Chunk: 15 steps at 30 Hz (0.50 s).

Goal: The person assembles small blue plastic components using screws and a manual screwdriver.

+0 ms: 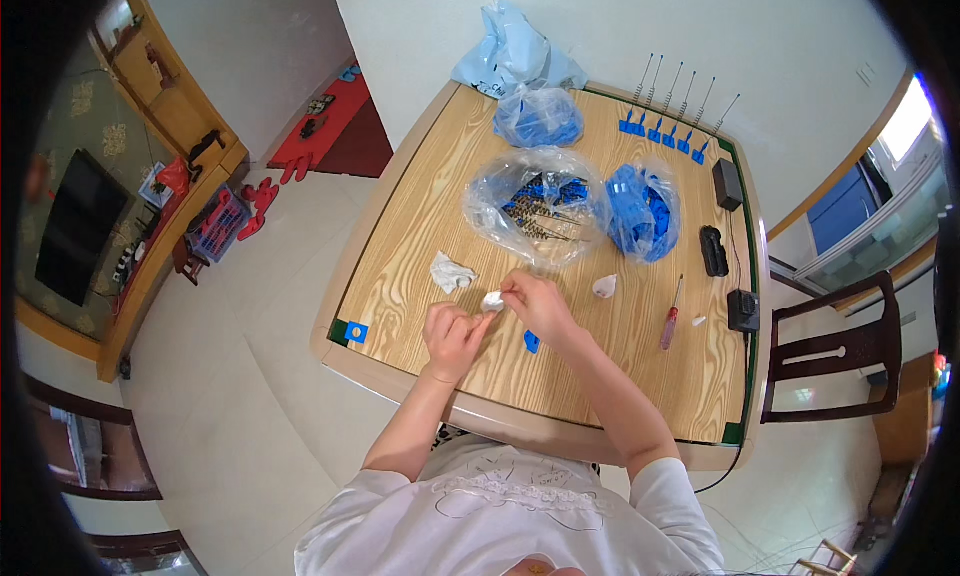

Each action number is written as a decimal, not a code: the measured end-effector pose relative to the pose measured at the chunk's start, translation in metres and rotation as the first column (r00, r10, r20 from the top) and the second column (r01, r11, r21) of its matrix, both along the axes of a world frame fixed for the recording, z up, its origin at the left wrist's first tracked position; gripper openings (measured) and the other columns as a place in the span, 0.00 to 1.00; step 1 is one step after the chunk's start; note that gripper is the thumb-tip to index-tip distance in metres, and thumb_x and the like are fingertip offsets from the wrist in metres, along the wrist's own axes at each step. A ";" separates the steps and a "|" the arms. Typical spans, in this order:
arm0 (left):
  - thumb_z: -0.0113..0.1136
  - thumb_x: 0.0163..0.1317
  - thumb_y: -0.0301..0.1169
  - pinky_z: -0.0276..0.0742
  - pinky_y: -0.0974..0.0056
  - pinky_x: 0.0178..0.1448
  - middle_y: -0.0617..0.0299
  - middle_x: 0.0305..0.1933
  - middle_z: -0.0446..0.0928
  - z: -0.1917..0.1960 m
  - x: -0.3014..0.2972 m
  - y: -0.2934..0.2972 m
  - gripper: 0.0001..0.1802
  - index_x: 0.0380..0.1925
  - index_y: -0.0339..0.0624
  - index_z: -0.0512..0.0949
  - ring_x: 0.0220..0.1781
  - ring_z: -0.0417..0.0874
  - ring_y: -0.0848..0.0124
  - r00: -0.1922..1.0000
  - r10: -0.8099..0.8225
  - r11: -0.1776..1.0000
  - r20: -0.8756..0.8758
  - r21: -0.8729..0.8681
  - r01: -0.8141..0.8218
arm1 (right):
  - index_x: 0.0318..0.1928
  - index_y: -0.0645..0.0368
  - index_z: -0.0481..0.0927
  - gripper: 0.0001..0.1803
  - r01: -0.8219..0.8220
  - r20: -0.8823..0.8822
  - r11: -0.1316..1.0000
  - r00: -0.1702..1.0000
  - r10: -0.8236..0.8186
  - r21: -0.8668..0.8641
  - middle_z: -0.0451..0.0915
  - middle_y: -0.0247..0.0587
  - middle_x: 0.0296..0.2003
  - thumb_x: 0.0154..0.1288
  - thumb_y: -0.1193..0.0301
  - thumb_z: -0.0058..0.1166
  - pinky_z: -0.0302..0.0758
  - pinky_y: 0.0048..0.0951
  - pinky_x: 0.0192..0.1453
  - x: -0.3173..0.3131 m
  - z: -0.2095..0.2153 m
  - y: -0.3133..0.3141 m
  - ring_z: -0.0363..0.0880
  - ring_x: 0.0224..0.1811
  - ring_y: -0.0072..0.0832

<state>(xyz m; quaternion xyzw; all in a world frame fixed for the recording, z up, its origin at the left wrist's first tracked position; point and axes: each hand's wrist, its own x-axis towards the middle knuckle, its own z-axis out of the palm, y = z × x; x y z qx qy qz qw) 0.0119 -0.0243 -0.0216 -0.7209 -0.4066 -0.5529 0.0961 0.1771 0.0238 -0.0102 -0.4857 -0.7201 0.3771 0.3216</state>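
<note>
On my feed, the right hand (535, 301) pinches a small white wad (492, 301) above the table (400, 331). The left hand (455, 338) meets its near edge; I cannot tell whether those fingers grip. I count 1 crumpled tissue (452, 273) just beyond the left hand and 1 blue piece (531, 342) near the right wrist.

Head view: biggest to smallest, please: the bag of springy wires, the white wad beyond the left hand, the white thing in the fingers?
1. Bag of springy wires
2. White wad
3. White thing in the fingers, partly hidden, so unsure
</note>
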 end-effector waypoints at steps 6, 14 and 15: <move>0.72 0.38 0.23 0.69 0.62 0.33 0.63 0.26 0.69 0.005 -0.007 0.001 0.16 0.21 0.44 0.71 0.32 0.72 0.63 0.997 -0.044 0.999 -0.056 0.016 0.045 | 0.40 0.61 0.77 0.09 -0.169 -0.140 0.946 0.967 0.213 0.277 0.77 0.43 0.38 0.57 0.79 0.56 0.73 0.29 0.47 0.007 0.032 -0.031 0.77 0.44 0.36; 0.71 0.36 0.26 0.70 0.63 0.33 0.63 0.27 0.70 0.028 -0.011 0.001 0.15 0.20 0.43 0.71 0.33 0.74 0.64 0.939 -0.226 0.968 -0.259 0.051 0.247 | 0.38 0.59 0.77 0.10 -0.187 0.076 0.867 0.982 0.171 0.461 0.78 0.40 0.34 0.53 0.78 0.58 0.75 0.30 0.39 0.010 0.050 -0.056 0.78 0.36 0.36; 0.71 0.36 0.26 0.70 0.63 0.33 0.63 0.27 0.70 0.031 -0.011 0.002 0.15 0.20 0.43 0.71 0.33 0.74 0.64 0.939 -0.227 0.967 -0.260 0.051 0.248 | 0.37 0.59 0.77 0.10 -0.190 0.163 0.818 0.979 0.119 0.542 0.77 0.39 0.32 0.51 0.78 0.59 0.76 0.31 0.36 0.010 0.051 -0.057 0.78 0.34 0.36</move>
